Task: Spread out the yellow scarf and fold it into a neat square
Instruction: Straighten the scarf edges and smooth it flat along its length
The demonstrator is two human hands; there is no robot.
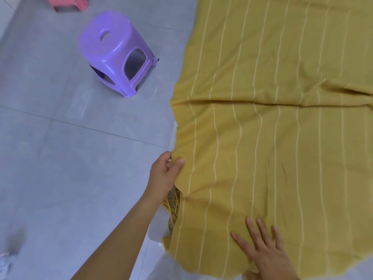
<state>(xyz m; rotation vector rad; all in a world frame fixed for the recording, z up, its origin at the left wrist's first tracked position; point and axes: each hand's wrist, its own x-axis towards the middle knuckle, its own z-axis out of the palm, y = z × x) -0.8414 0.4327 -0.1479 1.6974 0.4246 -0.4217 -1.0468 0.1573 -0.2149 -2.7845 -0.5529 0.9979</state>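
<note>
The yellow scarf (272, 128), with thin white stripes, lies spread over the right half of the view. One layer is folded over another, and the folded layer's far edge runs across the middle. A yellow fringe (173, 201) pokes out under its left edge. My left hand (164, 174) pinches the scarf's left edge between thumb and fingers. My right hand (262, 247) lies flat on the near part of the scarf, fingers straight and spread.
A purple plastic stool (117, 59) stands on the grey tiled floor (60, 158) to the left of the scarf. A pink stool (68, 3) shows partly at the top left edge.
</note>
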